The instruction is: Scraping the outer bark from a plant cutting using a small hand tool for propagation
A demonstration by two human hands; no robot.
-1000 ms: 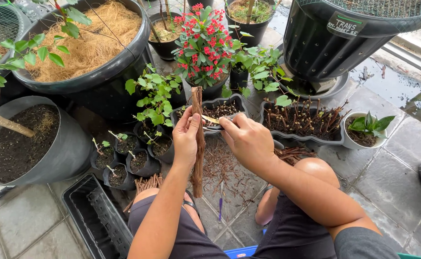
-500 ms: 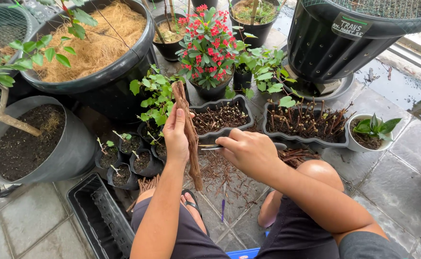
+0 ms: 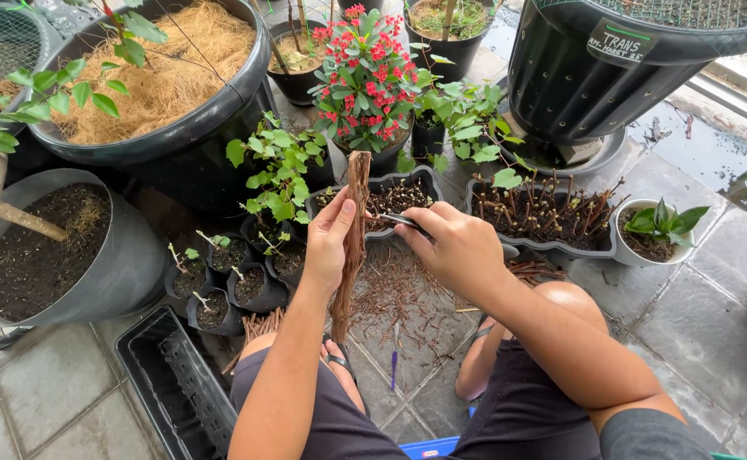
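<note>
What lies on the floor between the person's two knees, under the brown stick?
In the head view, brown bark shavings cover the tiles there, with a purple pen lying among them, below the brown stick in the left hand.

Grey stone floor tiles [image 3: 697,332] run beneath and to the right of the hands, wet and reflective at the far right, strewn with brown wood shavings [image 3: 407,298] just below the hands. Daylight falls evenly. Beyond the hands stand a red-flowered plant [image 3: 365,68], a large black pot of dry straw [image 3: 160,77] and a tall black slotted pot [image 3: 595,77]. Left of them sits a grey pot of soil [image 3: 50,247]; an empty black tray [image 3: 169,383] lies below left.
</note>
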